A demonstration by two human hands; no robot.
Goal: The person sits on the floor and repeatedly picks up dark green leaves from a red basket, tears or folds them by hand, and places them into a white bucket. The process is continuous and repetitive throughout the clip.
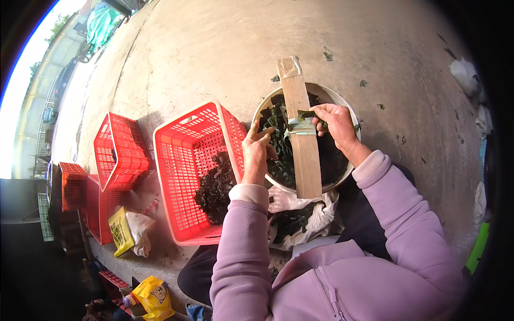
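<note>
A round tub (348,100) holding dark green seaweed (280,160) stands in front of me. Across its top lies a wooden board (306,160), wrapped at its middle with pale tape or cloth strips. My right hand (335,122), at the board's right edge, pinches a piece of seaweed (307,115) between thumb and fingers. Over the tub's left rim is my left hand (259,146), its fingers apart and nothing plainly held. Left of the tub, a large red plastic crate (172,168) leans with its opening towards me and has dark brown seaweed (217,188) inside.
More red crates (128,160) stand farther left, near a yellow packet (120,232) and a white plastic bag (140,232). Below the tub is a white woven sack (325,224) with dark seaweed. A yellow bag (154,299) sits at lower left. Seaweed scraps dot the concrete floor (225,48).
</note>
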